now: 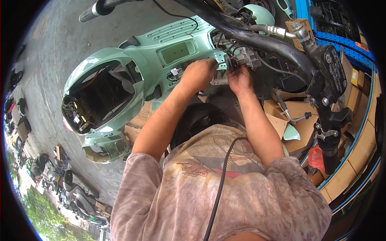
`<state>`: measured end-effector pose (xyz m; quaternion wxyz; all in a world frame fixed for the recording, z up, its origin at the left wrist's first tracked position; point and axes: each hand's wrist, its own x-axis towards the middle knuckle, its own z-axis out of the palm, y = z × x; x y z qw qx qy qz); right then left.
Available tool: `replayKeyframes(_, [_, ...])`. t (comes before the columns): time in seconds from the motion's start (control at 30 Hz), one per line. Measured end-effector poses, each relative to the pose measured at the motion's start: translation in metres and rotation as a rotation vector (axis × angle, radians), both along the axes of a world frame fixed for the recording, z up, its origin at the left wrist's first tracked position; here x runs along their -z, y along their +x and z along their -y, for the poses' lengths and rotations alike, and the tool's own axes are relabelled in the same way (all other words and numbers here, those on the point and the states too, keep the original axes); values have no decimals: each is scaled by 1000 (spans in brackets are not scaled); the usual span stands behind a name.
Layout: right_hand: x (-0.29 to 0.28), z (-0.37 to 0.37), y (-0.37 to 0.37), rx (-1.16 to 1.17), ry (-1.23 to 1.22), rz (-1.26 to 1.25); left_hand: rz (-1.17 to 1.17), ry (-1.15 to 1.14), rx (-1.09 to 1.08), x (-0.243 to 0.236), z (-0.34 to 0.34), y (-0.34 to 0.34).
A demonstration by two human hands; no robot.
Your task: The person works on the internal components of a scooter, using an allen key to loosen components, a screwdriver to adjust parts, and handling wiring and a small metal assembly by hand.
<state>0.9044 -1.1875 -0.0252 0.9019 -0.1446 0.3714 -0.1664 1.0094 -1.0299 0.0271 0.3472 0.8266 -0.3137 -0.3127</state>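
My left hand is closed in a fist, its back toward me. A dark end and a thin shaft show at its fingers, like a screwdriver, mostly hidden by the hand. The shaft points right, toward a grey metal block with a round black piece on its left end. My right hand grips this block from below, its palm turned up and its fingertips partly hidden. Both hands work beneath the black handlebar tube, beside the mint-green scooter body.
A black brake reservoir and the bent handlebar stand close on the right. A large opening gapes in the green body at left. Open cardboard, a cable with a metal elbow and blue shelving lie to the right.
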Motion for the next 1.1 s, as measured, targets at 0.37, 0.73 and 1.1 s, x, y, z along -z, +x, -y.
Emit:
replayKeyframes(0.37, [14, 3, -9, -30, -123, 88, 32, -207, -68, 71, 26, -11])
replayKeyframes(0.73, [1, -3, 1, -5, -406, 97, 148, -246, -70, 73, 18, -14])
replayKeyframes(1.1, [2, -13, 6, 55, -401, 74, 171, -169, -69, 47, 6, -11])
